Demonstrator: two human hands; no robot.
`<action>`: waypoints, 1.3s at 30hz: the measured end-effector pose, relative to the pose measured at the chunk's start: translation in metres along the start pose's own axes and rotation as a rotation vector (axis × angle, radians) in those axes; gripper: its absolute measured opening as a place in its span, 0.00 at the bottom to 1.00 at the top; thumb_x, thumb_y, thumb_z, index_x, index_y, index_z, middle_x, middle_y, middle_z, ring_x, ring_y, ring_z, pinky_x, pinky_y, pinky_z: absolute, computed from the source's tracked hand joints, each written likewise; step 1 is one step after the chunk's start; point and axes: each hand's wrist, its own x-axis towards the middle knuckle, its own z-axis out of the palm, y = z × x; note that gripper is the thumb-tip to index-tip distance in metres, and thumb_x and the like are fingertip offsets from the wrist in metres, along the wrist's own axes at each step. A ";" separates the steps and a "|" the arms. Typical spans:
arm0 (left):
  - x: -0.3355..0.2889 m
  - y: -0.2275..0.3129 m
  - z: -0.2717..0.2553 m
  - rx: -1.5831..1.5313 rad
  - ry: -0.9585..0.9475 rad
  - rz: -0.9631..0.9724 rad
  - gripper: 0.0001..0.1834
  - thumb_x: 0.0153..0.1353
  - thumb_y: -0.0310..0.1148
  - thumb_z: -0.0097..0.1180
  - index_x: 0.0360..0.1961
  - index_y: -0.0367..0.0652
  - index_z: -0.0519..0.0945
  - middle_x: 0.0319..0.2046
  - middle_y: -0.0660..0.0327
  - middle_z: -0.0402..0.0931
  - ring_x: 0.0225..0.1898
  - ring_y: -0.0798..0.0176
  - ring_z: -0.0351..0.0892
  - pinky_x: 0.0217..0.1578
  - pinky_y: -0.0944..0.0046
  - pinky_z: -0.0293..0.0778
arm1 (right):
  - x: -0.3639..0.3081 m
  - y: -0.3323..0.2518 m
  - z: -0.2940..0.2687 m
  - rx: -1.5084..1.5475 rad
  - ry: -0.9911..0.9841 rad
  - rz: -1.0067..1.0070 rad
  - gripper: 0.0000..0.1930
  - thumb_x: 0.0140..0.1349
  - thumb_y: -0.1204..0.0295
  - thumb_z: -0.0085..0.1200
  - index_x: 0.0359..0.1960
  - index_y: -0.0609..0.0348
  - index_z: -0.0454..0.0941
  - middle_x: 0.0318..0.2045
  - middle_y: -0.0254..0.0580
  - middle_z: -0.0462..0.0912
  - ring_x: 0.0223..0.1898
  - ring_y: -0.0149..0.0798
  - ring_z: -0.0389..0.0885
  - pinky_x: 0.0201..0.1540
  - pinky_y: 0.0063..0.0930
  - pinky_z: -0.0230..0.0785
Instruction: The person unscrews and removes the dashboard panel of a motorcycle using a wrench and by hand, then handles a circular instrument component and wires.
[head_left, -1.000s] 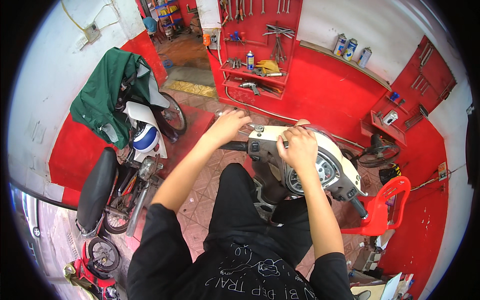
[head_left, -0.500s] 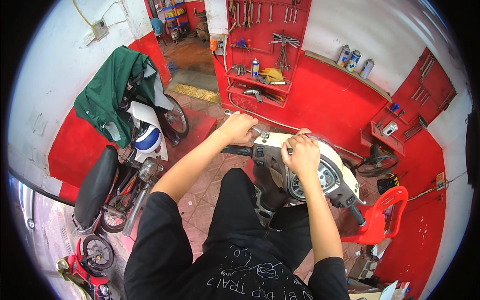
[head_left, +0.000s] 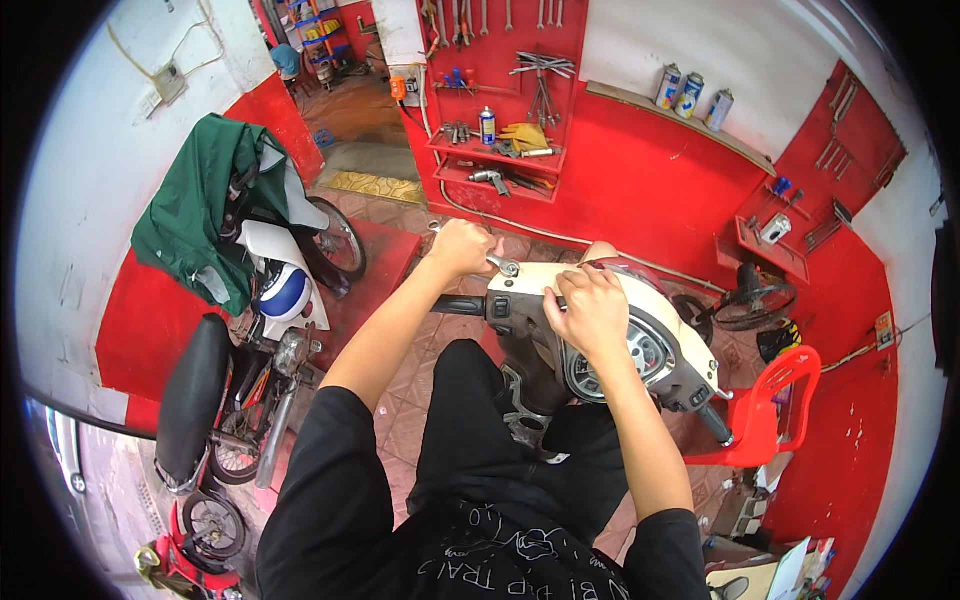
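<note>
My left hand (head_left: 463, 249) is closed around a metal wrench (head_left: 503, 267). One wrench end shows beyond each side of the fist; the near end sits at the left mirror mount of a cream scooter's handlebar cover (head_left: 535, 275). My right hand (head_left: 592, 308) grips the top of that cover beside the round instrument cluster (head_left: 647, 358), its fingers hooked over the far edge and the fingertips partly hidden. The left handlebar grip (head_left: 460, 304) lies below my left hand. At the right end is the other grip (head_left: 715, 425). My legs straddle the scooter.
A red chair (head_left: 775, 410) stands close on the right. To the left are a motorbike with a black seat (head_left: 190, 400) and one under a green cover (head_left: 195, 210). Ahead, a red tool rack (head_left: 500, 100) holds wrenches, and spray cans (head_left: 690, 93) line a ledge.
The view has turned slightly, so the scooter appears a little further left. Both hands keep their holds, the left on the wrench and the right on the handlebar cover.
</note>
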 end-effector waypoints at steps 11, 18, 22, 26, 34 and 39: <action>0.005 -0.018 0.012 -0.156 -0.029 0.018 0.08 0.35 0.39 0.66 0.17 0.51 0.82 0.19 0.59 0.81 0.24 0.51 0.83 0.27 0.51 0.78 | 0.005 0.005 -0.002 -0.017 -0.100 0.017 0.16 0.57 0.58 0.60 0.27 0.60 0.84 0.30 0.45 0.84 0.41 0.49 0.85 0.52 0.46 0.73; -0.002 -0.006 -0.014 -0.087 -0.120 -0.446 0.09 0.37 0.38 0.66 0.24 0.53 0.87 0.24 0.57 0.85 0.32 0.53 0.87 0.37 0.51 0.81 | 0.056 0.003 0.038 0.007 -0.617 0.269 0.22 0.64 0.59 0.43 0.38 0.63 0.87 0.43 0.55 0.87 0.48 0.56 0.85 0.59 0.52 0.72; -0.012 -0.008 -0.003 0.009 0.027 -0.281 0.10 0.37 0.41 0.64 0.17 0.48 0.83 0.19 0.54 0.81 0.25 0.49 0.84 0.30 0.50 0.80 | 0.088 0.018 0.068 0.066 -1.051 0.177 0.27 0.69 0.56 0.38 0.53 0.59 0.85 0.58 0.54 0.81 0.61 0.52 0.79 0.63 0.46 0.70; -0.016 -0.012 -0.012 0.052 -0.083 -0.177 0.12 0.36 0.43 0.66 0.18 0.48 0.84 0.20 0.56 0.82 0.26 0.50 0.85 0.31 0.51 0.80 | 0.087 0.011 0.064 0.052 -1.080 0.220 0.27 0.69 0.60 0.36 0.62 0.59 0.78 0.64 0.50 0.76 0.65 0.50 0.76 0.66 0.43 0.68; -0.014 0.010 -0.038 0.089 -0.159 -0.301 0.09 0.38 0.38 0.67 0.21 0.47 0.86 0.21 0.53 0.83 0.28 0.48 0.86 0.32 0.50 0.82 | 0.083 0.024 0.091 0.073 -1.121 0.181 0.27 0.73 0.61 0.30 0.61 0.61 0.78 0.65 0.52 0.75 0.65 0.50 0.75 0.68 0.43 0.67; -0.009 0.017 -0.043 0.104 -0.230 -0.300 0.07 0.40 0.36 0.67 0.21 0.46 0.86 0.22 0.52 0.84 0.29 0.48 0.87 0.33 0.51 0.82 | 0.076 0.023 0.091 0.109 -0.918 0.331 0.23 0.70 0.60 0.41 0.51 0.61 0.84 0.57 0.56 0.81 0.60 0.55 0.79 0.64 0.46 0.69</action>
